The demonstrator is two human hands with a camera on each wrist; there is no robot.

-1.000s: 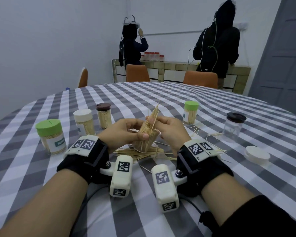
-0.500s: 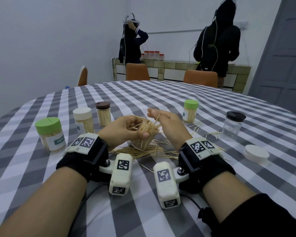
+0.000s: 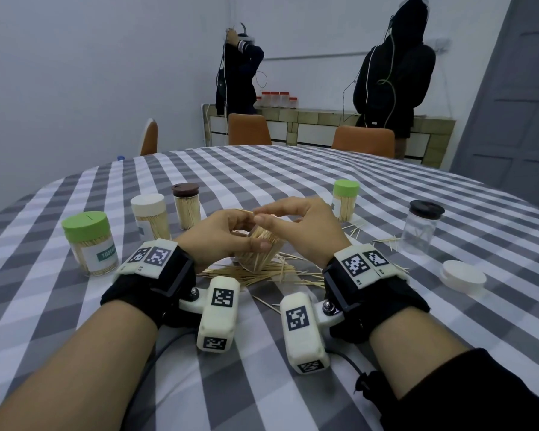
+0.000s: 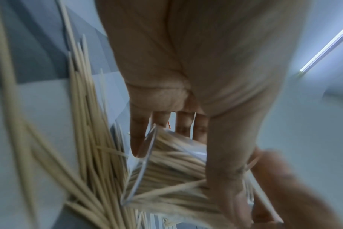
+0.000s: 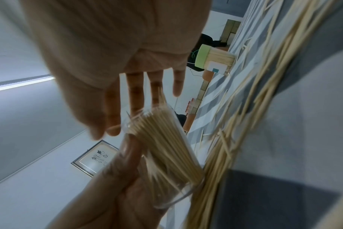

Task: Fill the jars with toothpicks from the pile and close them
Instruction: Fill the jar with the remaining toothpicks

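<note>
Centre of the checked table [image 3: 293, 169], the left hand [image 3: 218, 234] has its fingers and thumb wrapped round a clear jar [image 3: 257, 251], open at the top and packed with toothpicks, tilted with its base just over the loose pile of toothpicks [image 3: 262, 273] spread on the cloth; the right hand [image 3: 305, 228] sits over the jar's mouth, thumb and forefinger drawn together at the tips, though whether a toothpick is caught between them I cannot tell, and in the right wrist view the other fingers [image 5: 137, 93] reach out fairly straight above the rim. Around them, to the left, three capped and filled jars in a row: a green-lidded jar [image 3: 89, 244] with a label, a white-lidded jar [image 3: 150, 217], a brown-lidded jar [image 3: 185, 206]. To the right stands a second green-lidded jar [image 3: 344, 200], filled, with stray toothpicks [image 3: 353, 231] scattered by it, then a clear jar with a dark lid [image 3: 422, 227] that looks nearly bare inside, and a loose white lid [image 3: 462, 276] lying flat near the table edge. Beyond the table, orange chairs [image 3: 249, 129] and two people in dark clothes [image 3: 392, 66] at a counter against the far wall
</note>
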